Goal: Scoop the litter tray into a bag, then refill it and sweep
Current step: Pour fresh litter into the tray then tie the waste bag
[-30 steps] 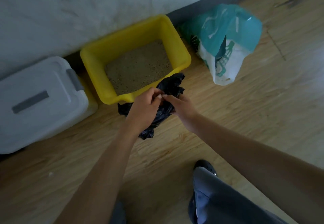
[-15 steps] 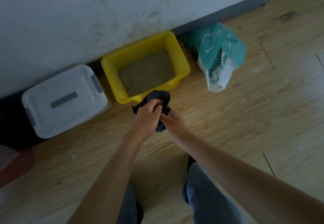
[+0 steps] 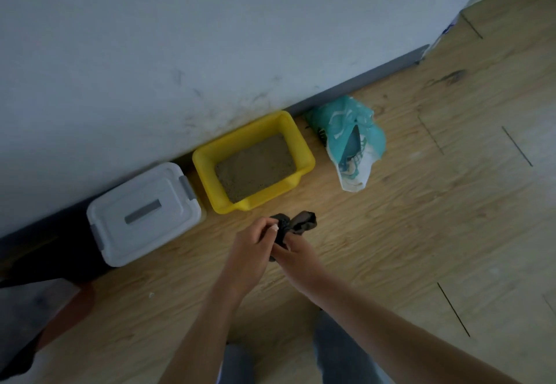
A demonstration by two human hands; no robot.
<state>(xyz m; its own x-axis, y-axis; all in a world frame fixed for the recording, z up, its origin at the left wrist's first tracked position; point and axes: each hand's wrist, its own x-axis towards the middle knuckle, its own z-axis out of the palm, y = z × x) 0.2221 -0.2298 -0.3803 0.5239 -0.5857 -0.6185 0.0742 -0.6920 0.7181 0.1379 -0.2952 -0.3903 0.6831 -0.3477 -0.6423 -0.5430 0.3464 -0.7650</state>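
Person's left hand and right hand are both pinching a crumpled black bag over the floor, just in front of the yellow litter tray. Mouth seemingly unopened; rubbing the layers apart and spreading it wide before scooping should help.

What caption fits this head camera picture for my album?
Left hand and right hand hold a crumpled black bag near the yellow litter tray.

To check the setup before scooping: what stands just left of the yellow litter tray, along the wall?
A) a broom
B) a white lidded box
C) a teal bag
B: the white lidded box sits left of the yellow tray; the teal bag lies to its right.
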